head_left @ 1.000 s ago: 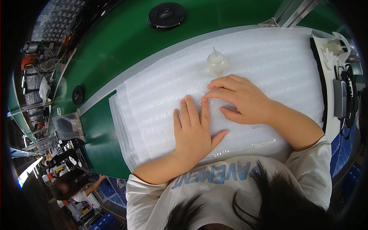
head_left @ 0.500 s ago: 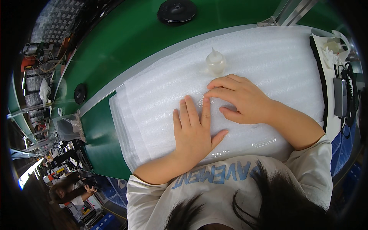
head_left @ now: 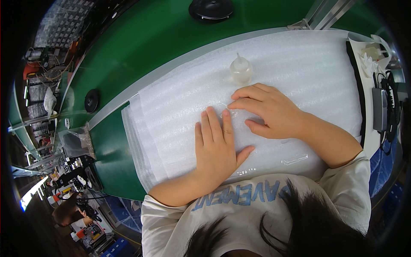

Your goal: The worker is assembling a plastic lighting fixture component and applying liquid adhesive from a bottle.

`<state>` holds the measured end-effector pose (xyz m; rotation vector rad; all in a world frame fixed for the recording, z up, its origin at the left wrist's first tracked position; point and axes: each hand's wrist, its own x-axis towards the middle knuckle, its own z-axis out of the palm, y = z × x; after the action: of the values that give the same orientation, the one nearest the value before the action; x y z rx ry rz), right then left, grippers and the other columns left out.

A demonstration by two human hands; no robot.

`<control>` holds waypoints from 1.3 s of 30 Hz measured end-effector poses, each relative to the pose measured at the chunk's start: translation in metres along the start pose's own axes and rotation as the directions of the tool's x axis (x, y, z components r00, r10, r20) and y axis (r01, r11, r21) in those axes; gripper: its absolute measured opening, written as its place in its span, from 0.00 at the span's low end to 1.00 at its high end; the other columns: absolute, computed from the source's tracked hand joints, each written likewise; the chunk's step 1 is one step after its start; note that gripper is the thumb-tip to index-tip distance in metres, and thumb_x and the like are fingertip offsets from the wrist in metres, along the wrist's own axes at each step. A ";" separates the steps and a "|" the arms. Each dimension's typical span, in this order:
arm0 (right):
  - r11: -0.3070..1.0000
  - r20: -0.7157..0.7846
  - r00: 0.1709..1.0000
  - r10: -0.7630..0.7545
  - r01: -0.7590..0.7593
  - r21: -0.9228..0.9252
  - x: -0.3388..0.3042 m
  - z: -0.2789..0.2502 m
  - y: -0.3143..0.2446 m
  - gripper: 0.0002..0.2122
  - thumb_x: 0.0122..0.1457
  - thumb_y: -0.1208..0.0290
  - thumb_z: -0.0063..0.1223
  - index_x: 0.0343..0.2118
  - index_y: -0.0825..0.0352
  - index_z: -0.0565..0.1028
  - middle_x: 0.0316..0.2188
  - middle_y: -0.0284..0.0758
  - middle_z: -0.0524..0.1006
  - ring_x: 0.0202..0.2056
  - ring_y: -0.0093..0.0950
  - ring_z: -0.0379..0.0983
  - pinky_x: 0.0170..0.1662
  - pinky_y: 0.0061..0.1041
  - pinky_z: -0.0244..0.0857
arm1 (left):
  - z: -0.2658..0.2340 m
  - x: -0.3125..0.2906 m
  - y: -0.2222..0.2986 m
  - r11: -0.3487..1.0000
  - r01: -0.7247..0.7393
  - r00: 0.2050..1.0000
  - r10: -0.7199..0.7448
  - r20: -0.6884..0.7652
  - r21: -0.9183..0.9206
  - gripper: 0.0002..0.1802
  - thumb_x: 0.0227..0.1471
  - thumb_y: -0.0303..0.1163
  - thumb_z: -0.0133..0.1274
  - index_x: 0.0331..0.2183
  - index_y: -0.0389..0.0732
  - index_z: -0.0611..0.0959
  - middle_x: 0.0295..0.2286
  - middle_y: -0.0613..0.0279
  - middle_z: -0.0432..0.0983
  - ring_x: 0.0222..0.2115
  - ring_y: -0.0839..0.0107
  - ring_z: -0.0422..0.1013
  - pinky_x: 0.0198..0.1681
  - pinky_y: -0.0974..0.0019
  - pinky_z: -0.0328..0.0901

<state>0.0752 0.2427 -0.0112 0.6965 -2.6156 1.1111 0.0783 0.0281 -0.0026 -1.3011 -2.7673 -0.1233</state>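
Observation:
My left hand [head_left: 216,147] lies flat with its fingers spread on white foam sheeting [head_left: 180,98]. Under and around my fingers, glossy highlights show something clear and shiny [head_left: 295,159], perhaps a film; its outline is hard to make out. My right hand [head_left: 269,112] rests just to the right, fingers loosely bent and thumb apart, its fingertips close to the left index fingertip. Nothing can be seen in either hand. Beyond the right hand stands a small translucent squeeze bottle [head_left: 241,70] with a thin nozzle, upright on the foam.
Behind the foam runs a green belt [head_left: 141,55] carrying a black round part [head_left: 211,9] and another black disc [head_left: 91,101]. A metal post [head_left: 327,15] rises at the far edge. At right lie a grey power adapter [head_left: 379,109] and black cables. A co-worker [head_left: 70,214] sits at lower left.
The black round parts on the belt have shifted, the far one to the right. My left index finger has drawn slightly away from the right fingertips. The co-worker has leaned over.

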 end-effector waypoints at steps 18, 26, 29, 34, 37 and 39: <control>0.957 0.085 0.993 -0.082 0.102 -0.273 -0.001 -0.008 -0.008 0.17 0.44 0.68 0.60 0.41 0.55 0.79 0.48 0.32 0.73 0.46 0.29 0.69 0.49 0.30 0.66 | -0.002 0.001 -0.001 1.000 0.015 1.000 -0.014 0.023 -0.017 0.58 0.43 0.61 0.57 0.59 0.23 0.57 0.54 0.25 0.57 0.54 0.35 0.59 0.53 0.43 0.59; 0.971 0.065 0.996 -0.068 0.081 -0.226 -0.002 -0.009 -0.007 0.19 0.42 0.72 0.60 0.42 0.54 0.80 0.50 0.31 0.73 0.46 0.31 0.70 0.49 0.33 0.66 | -0.003 0.002 -0.002 1.000 0.014 1.000 -0.014 0.024 -0.026 0.57 0.43 0.61 0.56 0.59 0.24 0.57 0.54 0.26 0.56 0.54 0.35 0.59 0.53 0.43 0.59; 0.972 0.062 0.995 -0.080 0.091 -0.219 -0.001 -0.009 -0.005 0.19 0.42 0.73 0.60 0.42 0.55 0.80 0.49 0.32 0.74 0.46 0.32 0.70 0.48 0.33 0.67 | -0.003 0.001 -0.002 0.999 0.019 0.999 -0.018 0.026 -0.028 0.57 0.43 0.61 0.56 0.59 0.24 0.57 0.54 0.26 0.56 0.53 0.35 0.59 0.53 0.43 0.59; 0.967 0.042 0.997 -0.069 0.077 -0.242 -0.001 -0.007 -0.005 0.16 0.44 0.71 0.59 0.40 0.58 0.80 0.47 0.32 0.75 0.45 0.30 0.70 0.48 0.32 0.68 | -0.003 0.002 -0.002 0.999 0.025 0.999 -0.024 0.030 -0.027 0.58 0.43 0.61 0.57 0.59 0.24 0.58 0.54 0.26 0.56 0.53 0.35 0.59 0.53 0.43 0.59; 0.967 0.029 0.995 -0.091 0.096 -0.235 -0.001 -0.007 -0.006 0.16 0.44 0.71 0.59 0.40 0.59 0.80 0.46 0.33 0.75 0.45 0.30 0.71 0.47 0.31 0.68 | -0.003 0.001 -0.002 0.999 0.025 1.000 -0.024 0.018 -0.031 0.58 0.42 0.61 0.57 0.58 0.24 0.58 0.54 0.26 0.56 0.53 0.35 0.59 0.52 0.42 0.59; 0.972 0.040 0.995 -0.087 0.094 -0.216 -0.002 -0.007 -0.005 0.19 0.42 0.73 0.59 0.42 0.58 0.80 0.48 0.32 0.74 0.45 0.32 0.71 0.48 0.32 0.68 | -0.002 0.001 -0.002 0.999 0.021 1.000 -0.021 0.015 -0.029 0.57 0.42 0.61 0.57 0.58 0.24 0.58 0.54 0.26 0.57 0.53 0.36 0.59 0.52 0.42 0.60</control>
<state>0.0795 0.2451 -0.0036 0.7799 -2.6474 0.7790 0.0760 0.0269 -0.0004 -1.2846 -2.8021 -0.1564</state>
